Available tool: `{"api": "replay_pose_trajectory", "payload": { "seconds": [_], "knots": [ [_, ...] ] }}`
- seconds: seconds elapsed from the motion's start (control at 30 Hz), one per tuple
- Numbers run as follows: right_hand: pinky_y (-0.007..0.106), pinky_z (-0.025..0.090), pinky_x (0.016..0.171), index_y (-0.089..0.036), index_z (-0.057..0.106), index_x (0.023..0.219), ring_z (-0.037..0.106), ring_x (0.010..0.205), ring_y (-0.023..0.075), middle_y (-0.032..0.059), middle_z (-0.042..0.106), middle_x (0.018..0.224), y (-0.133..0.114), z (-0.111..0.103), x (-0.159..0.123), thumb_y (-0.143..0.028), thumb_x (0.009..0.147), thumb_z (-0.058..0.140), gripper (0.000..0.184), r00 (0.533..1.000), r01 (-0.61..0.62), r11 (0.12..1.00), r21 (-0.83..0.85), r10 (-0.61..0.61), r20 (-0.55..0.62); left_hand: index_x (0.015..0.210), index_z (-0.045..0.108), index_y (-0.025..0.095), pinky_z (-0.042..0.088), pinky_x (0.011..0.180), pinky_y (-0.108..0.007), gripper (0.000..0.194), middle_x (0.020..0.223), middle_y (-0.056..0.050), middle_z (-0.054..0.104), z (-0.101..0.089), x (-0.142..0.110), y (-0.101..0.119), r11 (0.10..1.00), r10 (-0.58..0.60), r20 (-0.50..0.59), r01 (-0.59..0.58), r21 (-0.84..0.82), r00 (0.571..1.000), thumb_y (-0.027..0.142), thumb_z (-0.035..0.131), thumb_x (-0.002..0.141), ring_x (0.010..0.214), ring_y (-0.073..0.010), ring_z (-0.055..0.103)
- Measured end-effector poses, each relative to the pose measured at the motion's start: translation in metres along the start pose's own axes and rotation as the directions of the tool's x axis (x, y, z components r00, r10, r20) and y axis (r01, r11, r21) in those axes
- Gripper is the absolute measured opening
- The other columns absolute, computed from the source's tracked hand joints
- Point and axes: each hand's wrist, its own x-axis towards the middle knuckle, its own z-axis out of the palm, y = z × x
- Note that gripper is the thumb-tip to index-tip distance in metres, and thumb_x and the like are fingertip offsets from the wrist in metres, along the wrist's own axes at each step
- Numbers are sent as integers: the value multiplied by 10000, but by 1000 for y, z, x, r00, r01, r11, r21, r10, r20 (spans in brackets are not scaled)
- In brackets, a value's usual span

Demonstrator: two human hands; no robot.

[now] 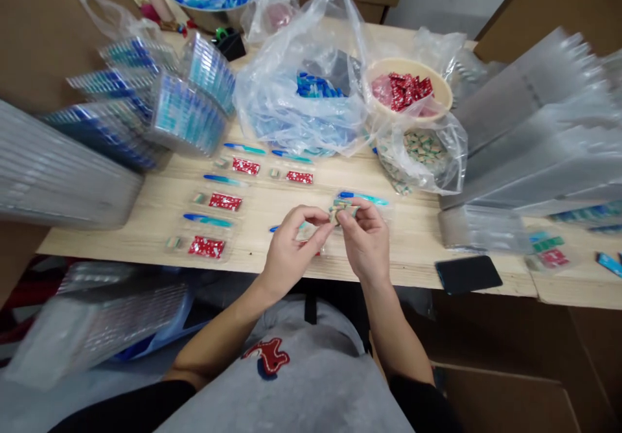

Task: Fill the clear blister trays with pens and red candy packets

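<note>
My left hand (295, 245) and my right hand (364, 240) meet above the wooden table (408, 245), their fingertips pinching a small beige-and-green sachet (343, 211) from both sides. Several clear plastic trays lie in rows on the table, one (214, 235) holding a blue-and-teal plastic handle (208, 220) and a red patterned packet (207, 246). Another tray (362, 203) lies just beyond my right hand. My hands partly hide a further tray (304, 232).
Stacks of clear trays (187, 112) rise on the left and right. Behind them are a plastic bag of blue handles (315, 86), a bowl of red packets (408, 86) and a bag of small sachets (422, 151). A black phone (468, 274) lies near the table's front edge.
</note>
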Motion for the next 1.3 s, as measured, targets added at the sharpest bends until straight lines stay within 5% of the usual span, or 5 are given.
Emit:
{"api": "replay_pose_trajectory", "payload": {
  "seconds": [0.3,0.5,0.7,1.3],
  "knots": [
    [179,508,675,-260,694,823,628,684,69,-67,694,735,9,15,-10,-275,634,842,241,998,-2,994,106,8,-58,816,609,181,516,739,-242,149,779,-14,655,-17,-8,-5,965,-234,-90,219,-146,968,326,639,832,760,-131,628],
    [199,514,666,-262,672,827,642,685,84,-64,697,731,9,22,-20,-275,664,819,219,1000,-4,1000,29,5,-21,827,621,179,514,742,-237,145,797,-15,659,-14,-7,-13,975,-204,-274,169,-145,940,320,655,827,762,-120,630],
    [218,536,689,-271,689,820,659,733,100,-50,707,789,13,28,-25,-284,682,802,179,1000,11,998,-54,-12,-11,855,627,188,530,771,-224,117,827,-11,658,-16,-11,-5,988,-76,-209,46,-145,975,300,607,882,811,-113,643],
    [236,500,613,-353,755,897,596,772,112,-15,676,972,15,16,-27,-299,751,759,155,995,31,979,-202,-11,98,863,666,197,550,748,-224,165,842,-24,682,-27,-15,-4,979,-92,-89,73,-190,992,356,625,884,821,-122,660]
  ]
}}
